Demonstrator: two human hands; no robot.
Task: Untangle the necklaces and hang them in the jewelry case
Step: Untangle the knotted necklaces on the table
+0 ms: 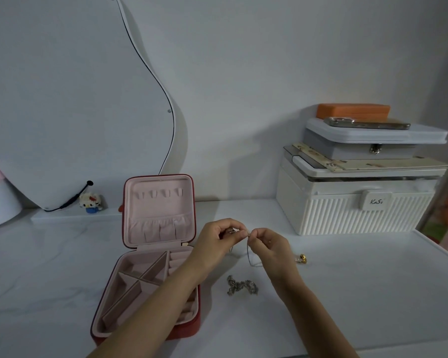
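- Silver chain (248, 250): a thin necklace pinched between both hands above the table (373, 293), hanging in a loop below the fingertips.
- Left hand (219, 241): fingers curled, pinching the chain near a small pendant; its forearm crosses over the case's right edge.
- Right hand (268, 244): thumb and forefinger pinching the same chain, fingertips almost touching those of the left hand.
- Case (130, 293): red outside, pink lining, lying open at 9 o'clock from the hands; the lid stands upright with a row of hooks (159, 193) and a gathered pocket below, nothing hanging on them. The base has divided compartments.
- Chunky chain (242, 288): bunched on the table at 6 o'clock from the hands, lying free.
- Gold piece (302, 259): small, on the table at 3 o'clock from the right hand.
- Ribbed box (357, 213): white, at 2 o'clock, with flat boxes and a phone (367, 123) stacked on it.
- Mirror (75, 99): leaning on the wall at 10 o'clock, a small figurine (91, 201) at its foot.
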